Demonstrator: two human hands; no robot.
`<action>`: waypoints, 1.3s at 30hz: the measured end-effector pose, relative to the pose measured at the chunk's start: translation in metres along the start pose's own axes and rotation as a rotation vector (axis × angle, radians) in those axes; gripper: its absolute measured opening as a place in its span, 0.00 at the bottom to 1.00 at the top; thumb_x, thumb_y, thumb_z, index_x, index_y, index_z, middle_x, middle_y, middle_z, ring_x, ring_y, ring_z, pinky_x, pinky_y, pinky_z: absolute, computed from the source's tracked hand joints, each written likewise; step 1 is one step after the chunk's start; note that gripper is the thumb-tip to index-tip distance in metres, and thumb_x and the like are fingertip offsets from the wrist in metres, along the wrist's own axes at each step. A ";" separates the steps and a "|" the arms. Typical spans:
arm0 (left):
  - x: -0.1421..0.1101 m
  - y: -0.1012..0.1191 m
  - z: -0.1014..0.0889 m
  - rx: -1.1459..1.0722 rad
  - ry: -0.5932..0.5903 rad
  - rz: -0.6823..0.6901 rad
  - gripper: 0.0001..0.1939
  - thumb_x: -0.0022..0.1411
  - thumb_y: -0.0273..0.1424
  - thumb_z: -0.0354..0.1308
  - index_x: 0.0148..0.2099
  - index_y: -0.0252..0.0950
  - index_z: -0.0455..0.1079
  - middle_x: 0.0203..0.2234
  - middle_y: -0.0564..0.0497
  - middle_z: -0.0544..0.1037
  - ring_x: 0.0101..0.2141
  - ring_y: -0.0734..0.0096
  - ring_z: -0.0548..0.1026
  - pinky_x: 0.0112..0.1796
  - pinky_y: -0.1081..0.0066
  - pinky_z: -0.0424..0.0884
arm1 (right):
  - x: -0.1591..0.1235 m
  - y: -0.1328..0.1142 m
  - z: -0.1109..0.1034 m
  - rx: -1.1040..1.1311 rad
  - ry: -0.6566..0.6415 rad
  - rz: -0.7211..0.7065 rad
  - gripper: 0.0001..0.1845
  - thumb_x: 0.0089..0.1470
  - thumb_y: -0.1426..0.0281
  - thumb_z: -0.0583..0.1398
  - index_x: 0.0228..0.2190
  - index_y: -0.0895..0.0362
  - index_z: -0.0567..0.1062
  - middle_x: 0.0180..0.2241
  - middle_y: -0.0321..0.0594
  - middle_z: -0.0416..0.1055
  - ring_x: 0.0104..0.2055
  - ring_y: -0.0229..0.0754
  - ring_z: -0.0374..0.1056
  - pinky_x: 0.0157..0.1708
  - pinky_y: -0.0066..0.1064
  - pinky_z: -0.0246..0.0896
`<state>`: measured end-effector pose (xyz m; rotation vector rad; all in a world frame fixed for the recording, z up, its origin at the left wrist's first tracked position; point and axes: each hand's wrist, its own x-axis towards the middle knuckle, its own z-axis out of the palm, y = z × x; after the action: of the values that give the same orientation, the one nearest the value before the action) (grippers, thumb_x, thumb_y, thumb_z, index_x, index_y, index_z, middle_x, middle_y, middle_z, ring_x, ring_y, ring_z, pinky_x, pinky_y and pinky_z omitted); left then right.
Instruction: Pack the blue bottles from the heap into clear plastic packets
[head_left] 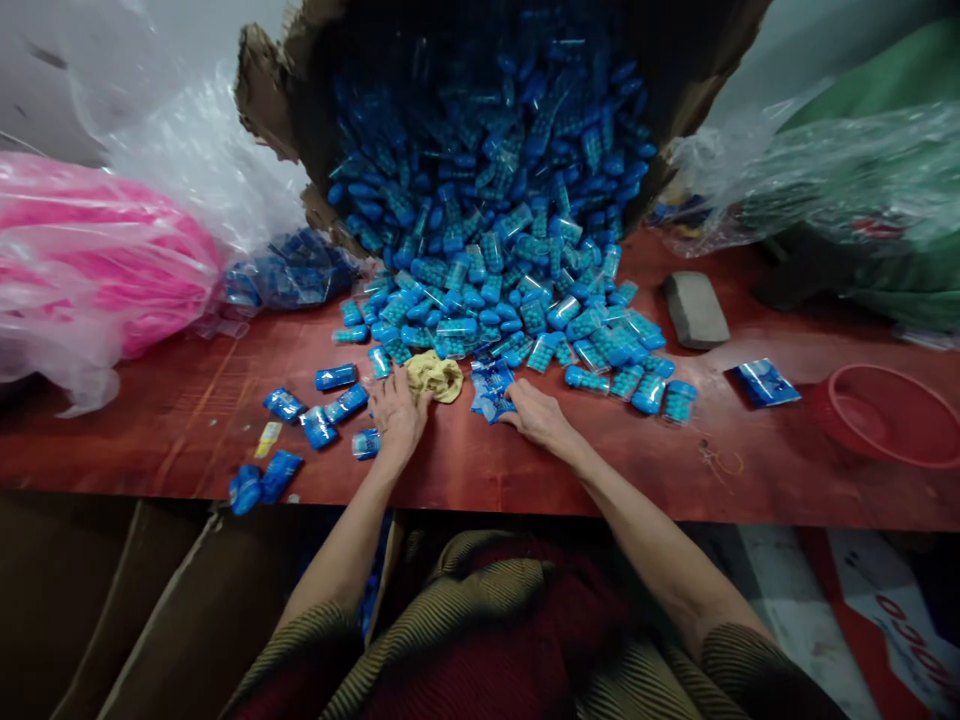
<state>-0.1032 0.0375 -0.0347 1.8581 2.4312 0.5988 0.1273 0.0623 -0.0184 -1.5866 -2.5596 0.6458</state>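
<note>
My right hand (538, 418) pinches the edge of a shiny blue printed wrapper (491, 385) on the red tabletop. My left hand (399, 412) rests low over the table, fingers apart, its thumb beside a crumpled pale-yellow lump (436, 377); whether it touches the lump I cannot tell. Just beyond both hands spreads a heap of small clear bottles with blue caps and blue beads (495, 290). Left of my left hand lie several blue-wrapped bottles (319, 427), one of them (366, 444) close against the wrist.
A torn cardboard box (270, 95) lies tipped behind the heap. On the right are a grey block (696, 310), a flat blue packet (763, 383) and a red basket (889, 415). A pink-filled plastic bag (112, 250) stands left. The red table's (465, 480) front edge runs before me.
</note>
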 end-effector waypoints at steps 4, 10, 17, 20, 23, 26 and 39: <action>-0.003 -0.030 -0.008 -0.010 -0.062 -0.025 0.24 0.61 0.39 0.47 0.54 0.30 0.65 0.46 0.32 0.73 0.49 0.45 0.67 0.49 0.50 0.56 | 0.000 0.001 0.004 0.017 0.024 0.030 0.08 0.59 0.67 0.54 0.36 0.56 0.71 0.39 0.41 0.68 0.42 0.42 0.66 0.34 0.29 0.54; -0.029 -0.015 -0.013 -0.201 0.191 0.042 0.22 0.62 0.38 0.47 0.54 0.30 0.64 0.52 0.32 0.69 0.56 0.48 0.60 0.54 0.51 0.51 | 0.001 0.014 -0.001 0.093 0.047 -0.031 0.13 0.57 0.65 0.56 0.45 0.53 0.70 0.40 0.38 0.68 0.42 0.40 0.65 0.36 0.28 0.54; -0.040 0.056 0.019 -0.161 -0.051 0.299 0.21 0.60 0.34 0.52 0.54 0.33 0.67 0.52 0.38 0.71 0.56 0.47 0.62 0.52 0.52 0.56 | 0.004 0.009 0.006 -0.035 0.108 0.129 0.12 0.61 0.65 0.51 0.42 0.52 0.71 0.39 0.40 0.67 0.43 0.41 0.64 0.32 0.27 0.53; -0.044 0.061 0.022 -0.199 -0.046 0.317 0.18 0.62 0.33 0.49 0.51 0.31 0.69 0.46 0.38 0.75 0.49 0.53 0.69 0.48 0.58 0.62 | 0.002 0.007 0.004 -0.021 0.089 0.106 0.13 0.59 0.63 0.54 0.44 0.53 0.70 0.40 0.40 0.67 0.44 0.42 0.64 0.32 0.27 0.53; -0.052 0.060 0.022 -0.215 -0.037 0.321 0.16 0.62 0.33 0.48 0.49 0.32 0.69 0.45 0.39 0.75 0.45 0.56 0.71 0.46 0.60 0.64 | 0.002 0.009 -0.001 -0.019 0.037 0.052 0.18 0.56 0.60 0.57 0.47 0.51 0.68 0.42 0.40 0.66 0.43 0.43 0.65 0.31 0.27 0.53; -0.056 0.059 0.023 -0.137 -0.088 0.321 0.16 0.60 0.31 0.51 0.49 0.34 0.69 0.51 0.39 0.71 0.47 0.52 0.69 0.43 0.57 0.64 | 0.004 0.009 0.000 -0.007 0.033 0.081 0.14 0.57 0.62 0.56 0.45 0.51 0.70 0.40 0.39 0.67 0.42 0.42 0.66 0.32 0.28 0.53; -0.069 0.072 0.012 -0.911 -0.294 -0.170 0.12 0.57 0.35 0.53 0.40 0.34 0.72 0.31 0.47 0.77 0.29 0.70 0.73 0.31 0.71 0.69 | -0.003 -0.001 0.020 0.173 0.270 0.242 0.14 0.59 0.60 0.53 0.38 0.50 0.76 0.38 0.36 0.72 0.41 0.39 0.68 0.32 0.27 0.55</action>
<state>-0.0140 -0.0079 -0.0383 1.2284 1.6523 1.0786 0.1226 0.0531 -0.0357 -1.7994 -2.0845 0.6040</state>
